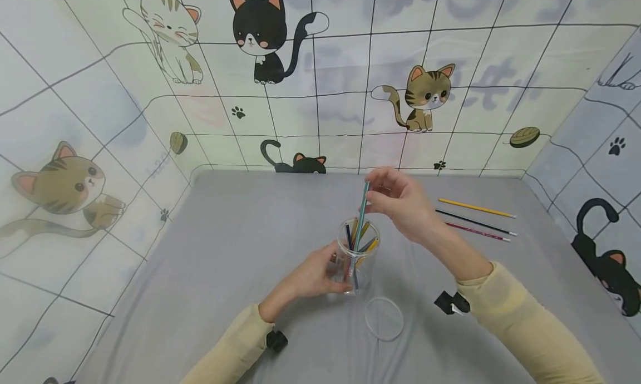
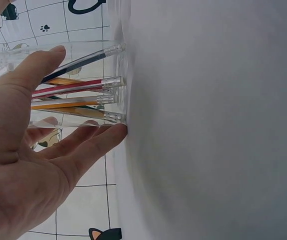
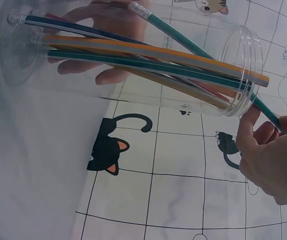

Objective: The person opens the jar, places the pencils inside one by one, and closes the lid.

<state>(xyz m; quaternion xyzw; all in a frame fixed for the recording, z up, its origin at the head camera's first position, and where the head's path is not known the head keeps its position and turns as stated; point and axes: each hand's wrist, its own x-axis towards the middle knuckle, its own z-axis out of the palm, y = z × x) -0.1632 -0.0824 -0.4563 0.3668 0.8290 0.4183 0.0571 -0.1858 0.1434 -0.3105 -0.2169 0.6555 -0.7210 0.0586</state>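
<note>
My left hand [image 1: 312, 272] grips a clear jar [image 1: 364, 281] low on its side, thumb on one face and fingers around the other. The jar stands upright on the grey cloth with several pencils [image 2: 78, 88] inside, eraser ends down. Above its open mouth, my right hand [image 1: 400, 206] pinches a green pencil [image 1: 363, 206] near its upper end, between thumb and fingers. That pencil's lower part is inside the jar, and in the right wrist view its eraser end [image 3: 141, 11] sits higher than the other pencils' ends.
A clear round lid [image 1: 402, 320] lies on the cloth in front of the jar. To the right, a yellow pencil [image 1: 476, 207], a black pencil [image 1: 476, 222] and a red pencil [image 1: 476, 231] lie side by side. Cat-printed walls [image 1: 340, 111] border the back and sides.
</note>
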